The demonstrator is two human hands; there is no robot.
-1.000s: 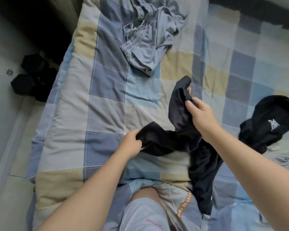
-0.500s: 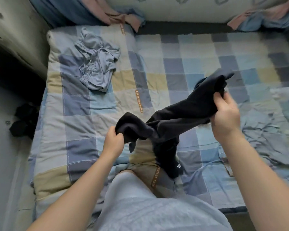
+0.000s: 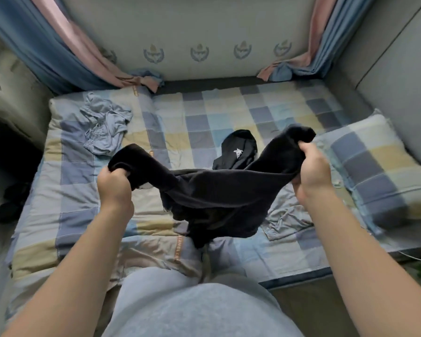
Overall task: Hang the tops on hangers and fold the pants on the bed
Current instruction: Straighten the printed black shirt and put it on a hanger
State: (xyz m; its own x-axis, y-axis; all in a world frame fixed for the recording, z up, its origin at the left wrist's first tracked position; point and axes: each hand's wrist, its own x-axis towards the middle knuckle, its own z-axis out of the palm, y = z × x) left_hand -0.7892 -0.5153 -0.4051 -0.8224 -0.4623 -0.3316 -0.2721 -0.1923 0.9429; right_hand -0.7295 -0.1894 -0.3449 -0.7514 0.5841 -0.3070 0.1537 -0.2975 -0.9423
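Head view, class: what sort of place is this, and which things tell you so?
Probably a bedroom: a bed with a checked quilt, a matching pillow at its right, and curtains gathered at the far corners.

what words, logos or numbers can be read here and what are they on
Orange lettering on the quilt: blurred, unreadable.
White logo on the lying black garment: too small to read.
Emblems on the wall, the crests: no legible words.
No text shows on the held garment.
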